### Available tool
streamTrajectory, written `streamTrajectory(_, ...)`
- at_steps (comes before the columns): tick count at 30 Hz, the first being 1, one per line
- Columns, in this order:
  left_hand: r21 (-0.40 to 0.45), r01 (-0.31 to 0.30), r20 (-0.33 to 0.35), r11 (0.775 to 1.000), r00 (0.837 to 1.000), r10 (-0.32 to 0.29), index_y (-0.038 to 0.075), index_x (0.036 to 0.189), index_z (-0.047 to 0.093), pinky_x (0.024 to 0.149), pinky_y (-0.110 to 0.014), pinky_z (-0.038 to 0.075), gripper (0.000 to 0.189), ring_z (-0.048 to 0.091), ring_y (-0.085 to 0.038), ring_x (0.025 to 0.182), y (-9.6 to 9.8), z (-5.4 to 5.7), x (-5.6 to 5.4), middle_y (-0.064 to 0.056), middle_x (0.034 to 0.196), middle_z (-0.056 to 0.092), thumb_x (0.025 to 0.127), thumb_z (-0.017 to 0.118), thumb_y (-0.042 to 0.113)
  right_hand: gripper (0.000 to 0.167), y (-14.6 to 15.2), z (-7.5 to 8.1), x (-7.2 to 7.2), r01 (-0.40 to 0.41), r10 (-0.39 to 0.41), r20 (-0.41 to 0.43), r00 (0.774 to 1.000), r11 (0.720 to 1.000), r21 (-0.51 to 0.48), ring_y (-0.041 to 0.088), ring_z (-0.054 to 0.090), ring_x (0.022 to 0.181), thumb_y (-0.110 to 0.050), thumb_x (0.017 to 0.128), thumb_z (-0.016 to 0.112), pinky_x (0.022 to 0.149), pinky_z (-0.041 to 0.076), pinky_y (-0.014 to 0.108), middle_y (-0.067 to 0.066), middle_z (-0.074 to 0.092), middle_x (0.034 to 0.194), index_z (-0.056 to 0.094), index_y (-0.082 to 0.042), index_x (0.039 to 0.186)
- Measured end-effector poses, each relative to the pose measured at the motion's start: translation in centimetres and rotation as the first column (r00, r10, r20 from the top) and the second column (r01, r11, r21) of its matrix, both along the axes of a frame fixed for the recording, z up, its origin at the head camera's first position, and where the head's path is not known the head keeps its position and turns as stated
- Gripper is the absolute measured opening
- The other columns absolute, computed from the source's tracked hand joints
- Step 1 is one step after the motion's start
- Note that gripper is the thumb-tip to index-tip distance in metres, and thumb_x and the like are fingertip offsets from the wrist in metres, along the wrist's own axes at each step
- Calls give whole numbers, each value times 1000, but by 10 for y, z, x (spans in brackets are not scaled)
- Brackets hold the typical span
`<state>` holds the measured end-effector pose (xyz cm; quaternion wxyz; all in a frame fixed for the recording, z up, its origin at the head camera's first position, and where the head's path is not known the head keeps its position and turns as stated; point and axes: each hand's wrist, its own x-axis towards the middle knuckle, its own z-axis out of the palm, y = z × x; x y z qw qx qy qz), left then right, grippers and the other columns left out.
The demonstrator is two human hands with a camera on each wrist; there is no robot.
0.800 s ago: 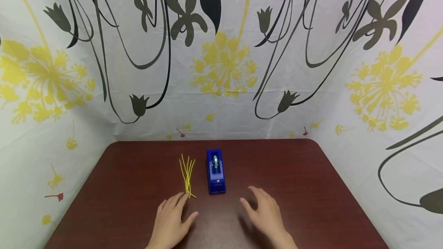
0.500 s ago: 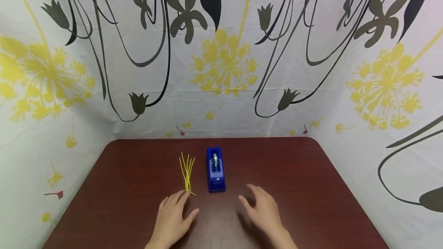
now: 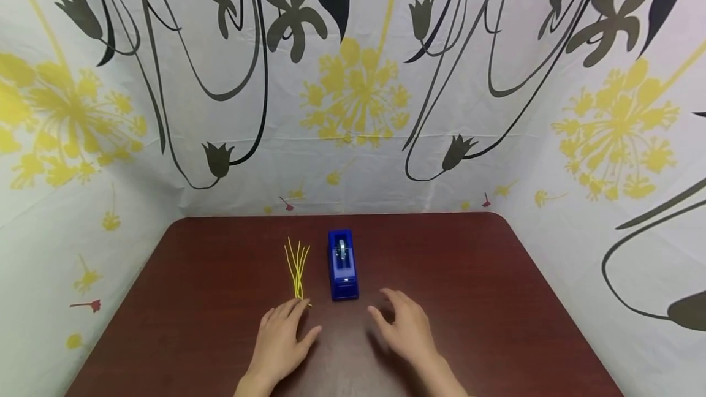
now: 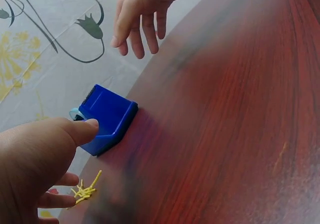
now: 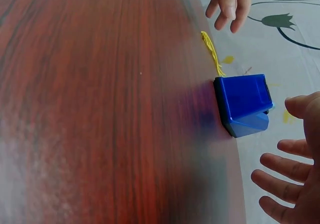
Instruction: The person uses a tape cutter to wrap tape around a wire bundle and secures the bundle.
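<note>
White flowered cloth (image 3: 358, 179): covers the upper part of the head view and runs down both sides.
Dark red table (image 3: 441, 262): across the lower half of that frame, its far edge meeting the cloth.
Left hand (image 3: 280, 340): bottom centre-left, fingers loosely spread, thumb apart, gripping nothing. Its fingertips overlap the lower ends of the yellow strings; whether they touch, I cannot tell.
Right hand (image 3: 407, 326): bottom, right of centre, well apart from the left, fingers relaxed and thumb away from them. It holds nothing; the tape dispenser is the thing nearest it, not touched.
Blue tape dispenser (image 3: 344, 280): just below the middle of the frame, standing on the table right of the strings and apart from them. Probably hard plastic, stiff and smooth, perhaps weighted at the base; best held by its two long sides, low down.
Yellow strings (image 3: 298, 271): left of the dispenser, crossing in a narrow bunch at the bottom and fanning out at the top. Likely very light and bendy, quick to scatter; a pinch around the narrow lower part would gather most.
Tape roll (image 3: 342, 250): inside the dispenser's upper half; likely to turn if brushed.
Toothed edge (image 4: 88, 95): the dispenser's upper left in the left wrist view; probably sharp, so fingers should keep off.
</note>
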<state>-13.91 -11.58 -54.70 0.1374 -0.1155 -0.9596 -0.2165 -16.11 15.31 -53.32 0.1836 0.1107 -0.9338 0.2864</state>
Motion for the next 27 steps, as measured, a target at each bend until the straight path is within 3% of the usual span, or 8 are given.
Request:
streamTrajectory(9,5,7,25,1000,1000,-7,10,135,63,103,-61,39,57,58,-34,124,1,-1,-1,-12,133,63,90,74,44,44,-5,-1,-4,-27,27,17,999,999,-25,27,70,97,-38,90,76,80,55,51,7,73,107,70,-8,122)
streamTrajectory(27,43,37,-13,998,999,-37,9,133,65,103,-59,41,56,58,-34,124,12,-1,-7,-13,131,64,90,75,42,45,-13,-3,-7,-34,35,25,999,999,-29,26,70,98,-37,90,76,82,55,50,7,73,107,70,-6,122)
